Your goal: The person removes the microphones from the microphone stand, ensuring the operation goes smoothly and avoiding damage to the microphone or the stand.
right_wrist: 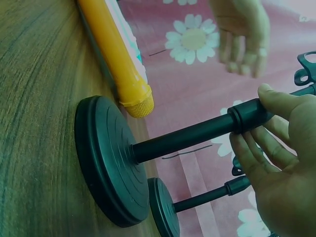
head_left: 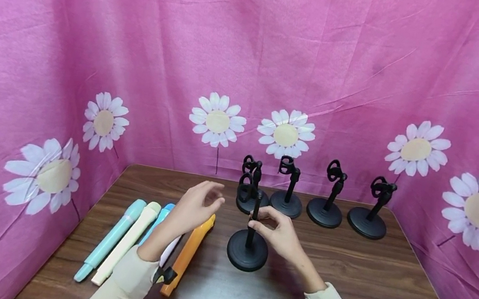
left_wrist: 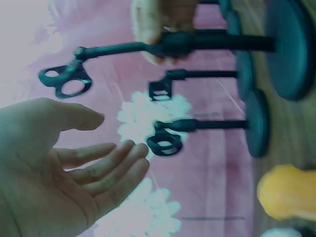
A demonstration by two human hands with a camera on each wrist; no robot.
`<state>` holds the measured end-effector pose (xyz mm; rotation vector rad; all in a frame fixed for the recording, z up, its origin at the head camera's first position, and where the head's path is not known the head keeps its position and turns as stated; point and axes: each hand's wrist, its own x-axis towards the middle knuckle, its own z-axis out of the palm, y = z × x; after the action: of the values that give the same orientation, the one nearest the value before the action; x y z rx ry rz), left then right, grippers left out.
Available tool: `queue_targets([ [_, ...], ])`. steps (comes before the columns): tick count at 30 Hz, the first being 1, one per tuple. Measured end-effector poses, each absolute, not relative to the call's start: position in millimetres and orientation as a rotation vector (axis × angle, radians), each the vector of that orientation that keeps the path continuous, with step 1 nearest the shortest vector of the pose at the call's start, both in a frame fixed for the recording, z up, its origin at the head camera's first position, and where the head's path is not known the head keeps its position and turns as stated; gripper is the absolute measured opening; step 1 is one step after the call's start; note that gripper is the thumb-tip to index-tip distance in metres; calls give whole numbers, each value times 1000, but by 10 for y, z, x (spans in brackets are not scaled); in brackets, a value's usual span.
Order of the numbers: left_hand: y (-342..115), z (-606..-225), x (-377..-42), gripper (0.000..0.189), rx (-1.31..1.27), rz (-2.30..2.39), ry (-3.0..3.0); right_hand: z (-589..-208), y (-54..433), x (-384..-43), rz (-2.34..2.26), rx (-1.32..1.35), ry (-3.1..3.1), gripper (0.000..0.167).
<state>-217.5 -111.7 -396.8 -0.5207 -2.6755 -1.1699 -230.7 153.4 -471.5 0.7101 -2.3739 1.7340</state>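
Observation:
A black tabletop microphone stand (head_left: 246,258) stands upright on its round base near the middle of the table. My right hand (head_left: 279,233) grips the collar of its stem (right_wrist: 252,116) between thumb and fingers. At the top of this stand, a ring-shaped clip (left_wrist: 69,81) faces left. My left hand (head_left: 194,212) hovers to the left of the stand, holding nothing, its fingers loosely bent and thumb apart. Beneath and beside that hand lies an orange microphone (head_left: 189,255), its mesh head (right_wrist: 139,103) pointing toward the back.
Several more black stands, one of them the rightmost stand (head_left: 367,222), line the back of the wooden table (head_left: 385,292). Left of the orange microphone lie a teal microphone (head_left: 109,241), a cream microphone (head_left: 127,241), and blue and white ones partly hidden by my left arm. A pink flowered curtain (head_left: 254,44) surrounds the table.

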Motion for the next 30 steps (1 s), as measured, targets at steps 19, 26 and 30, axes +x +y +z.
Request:
queue_targets([
  [19, -669, -3766, -2244, 56, -746, -1710, -2298, -4730, 1435, -2231, 1583, 517, -2408, 31],
  [26, -665, -3810, -2289, 50, -722, -1697, -2257, -4754, 1420, -2231, 1570, 505, -2358, 26],
  [30, -661, -3812, -2303, 51, -731, -1690, -2256, -4754, 1419, -2226, 1538, 530, -2350, 25],
])
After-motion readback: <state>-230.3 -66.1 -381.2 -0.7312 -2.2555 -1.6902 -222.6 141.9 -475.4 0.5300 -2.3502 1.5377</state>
